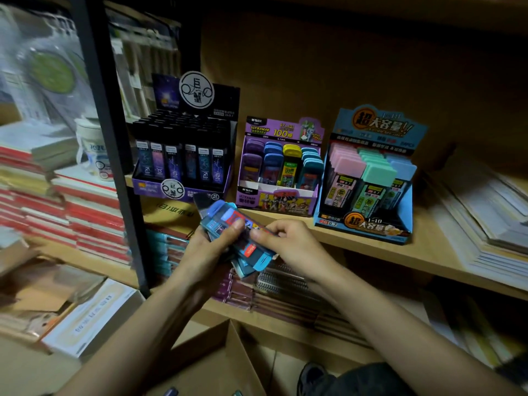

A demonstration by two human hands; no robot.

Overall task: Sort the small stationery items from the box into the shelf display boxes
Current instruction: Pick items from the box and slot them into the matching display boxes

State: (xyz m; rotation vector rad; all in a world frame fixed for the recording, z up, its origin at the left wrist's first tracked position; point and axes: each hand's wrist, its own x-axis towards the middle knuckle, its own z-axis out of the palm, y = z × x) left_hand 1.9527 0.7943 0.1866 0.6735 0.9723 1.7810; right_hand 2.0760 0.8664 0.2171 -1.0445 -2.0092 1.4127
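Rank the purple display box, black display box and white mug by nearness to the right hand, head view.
1. purple display box, shelf just beyond the right hand.
2. black display box, shelf, further left.
3. white mug, far left.

The wooden shelf [428,248] carries three display boxes side by side: black box [183,158] left, purple box [278,172] centre, blue box [368,181] right. A paper stack [485,221] lies at the far right.

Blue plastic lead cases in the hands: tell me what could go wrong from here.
The left hand holds the blue plastic lead cases in a loose fan. With the right hand pinching one, others may slip into the open cardboard box below. The purple display box looks nearly full, so a forced case might not seat.
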